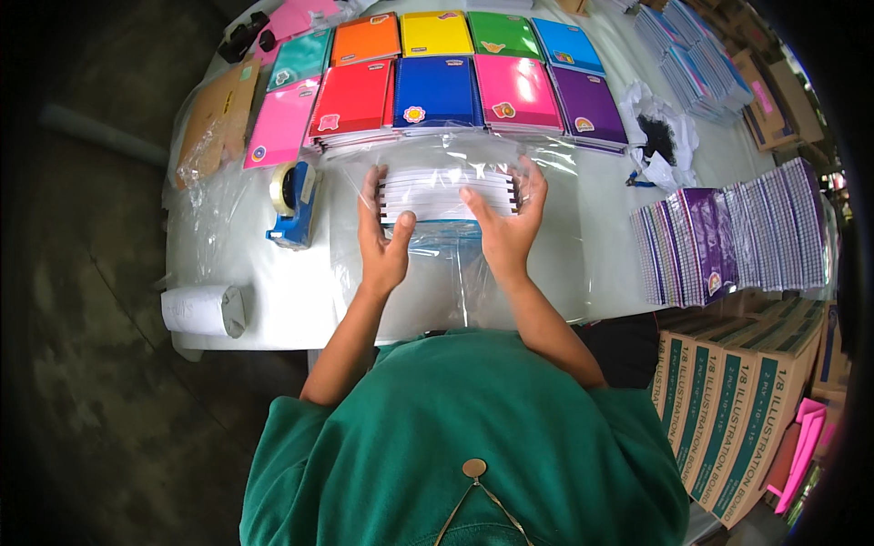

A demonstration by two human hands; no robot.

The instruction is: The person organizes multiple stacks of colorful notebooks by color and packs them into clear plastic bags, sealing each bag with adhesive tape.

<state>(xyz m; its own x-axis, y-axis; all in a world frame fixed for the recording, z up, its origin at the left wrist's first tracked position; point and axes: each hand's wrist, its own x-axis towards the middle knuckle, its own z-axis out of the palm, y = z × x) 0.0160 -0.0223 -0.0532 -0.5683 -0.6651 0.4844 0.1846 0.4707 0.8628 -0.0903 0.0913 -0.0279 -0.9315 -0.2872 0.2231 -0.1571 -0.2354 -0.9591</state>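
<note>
A stack of notebooks (435,196) stands at the table's middle in front of me, white page edges facing up toward me. My left hand (386,246) grips its left end, thumb on the near side. Around the right end curls my right hand (508,226), its thumb lying across the page edges. Clear plastic film (446,264) lies over and around the stack and spreads toward the near table edge. A strip of blue cover shows below the pages. Just beyond are two rows of colored notebooks in piles, among them a dark blue one (437,96) and a red one (353,96).
A blue tape dispenser (293,227) sits left of my hands, with a white roll (200,311) near the front left corner. Cardboard (217,118) lies at the far left. On the right are bundled notebooks (696,246), a white bag with black bits (657,136) and cartons (737,391).
</note>
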